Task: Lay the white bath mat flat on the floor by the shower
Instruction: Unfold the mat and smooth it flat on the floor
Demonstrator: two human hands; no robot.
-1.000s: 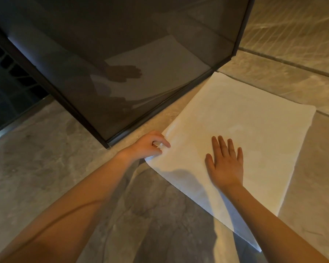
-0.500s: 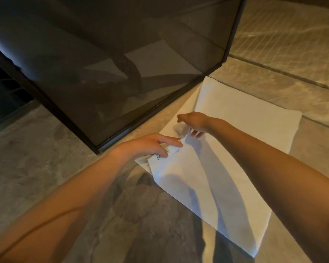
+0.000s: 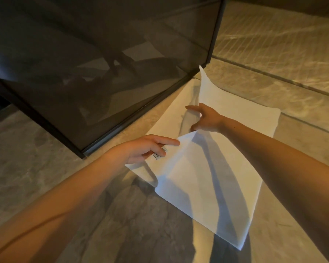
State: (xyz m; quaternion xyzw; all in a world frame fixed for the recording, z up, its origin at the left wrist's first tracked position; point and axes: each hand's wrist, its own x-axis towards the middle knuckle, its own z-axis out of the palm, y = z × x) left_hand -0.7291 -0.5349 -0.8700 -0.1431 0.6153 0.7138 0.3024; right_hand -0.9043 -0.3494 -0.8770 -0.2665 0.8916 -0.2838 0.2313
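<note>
Small label w/ dark print showing on the white bath mat, right under the left hand's fingers; print's too small & blurred to read, no brand to make out.

Left hand is pinching the mat's top layer at the near-left corner, thumb under, fingers on top, just by that label, and holding that corner up off the layer below. Right hand is reaching across further along the same edge, index finger stretched toward the shower glass, other fingers curled around the fold's edge; looks like it's gripping the raised layer, but the exact pinch is hidden by the cloth. Far corner of the top layer is standing up in a point near the bottom corner of the dark glass frame.

Mat's lying on the stone-tile floor, folded double, lower layer flat, its long left edge running just beside the black bottom rail of the shower panel. Top layer's lifted along the left side, between both hands, while the right & near parts are resting down. Both forearms are casting long shadows across the white cloth. Arm reflections showing in the dark glass.
</note>
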